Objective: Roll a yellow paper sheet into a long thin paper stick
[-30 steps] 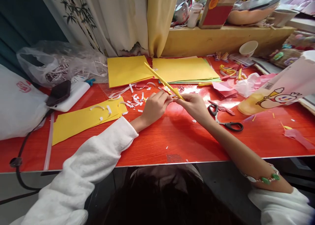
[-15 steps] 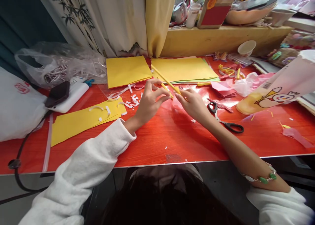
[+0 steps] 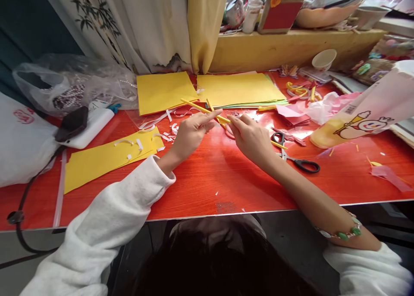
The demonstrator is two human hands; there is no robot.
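Observation:
A thin yellow paper stick (image 3: 196,106) runs slantwise between my hands, and a yellow end sticks out beyond my right hand by the scissors. My left hand (image 3: 190,134) is closed around it, index finger stretched along the stick. My right hand (image 3: 251,137) pinches it with thumb and fingers, knuckles up. A second yellow strip (image 3: 208,104) crosses it near my left fingertips; how the two meet is hidden by the fingers. Black-handled scissors (image 3: 305,165) lie open on the red table (image 3: 200,188), just right of my right hand.
Yellow paper sheets (image 3: 164,91) and a second stack (image 3: 236,89) lie at the back. Cut yellow strips (image 3: 103,158) and white scraps (image 3: 166,137) are at left, near a phone (image 3: 71,124). A drink cup (image 3: 359,114) stands tilted in view at right, beside pink paper (image 3: 293,114).
The long yellow stick has swung from pointing up and away to lying more crosswise. My left hand has closed in on it, and its index finger now stretches along the stick.

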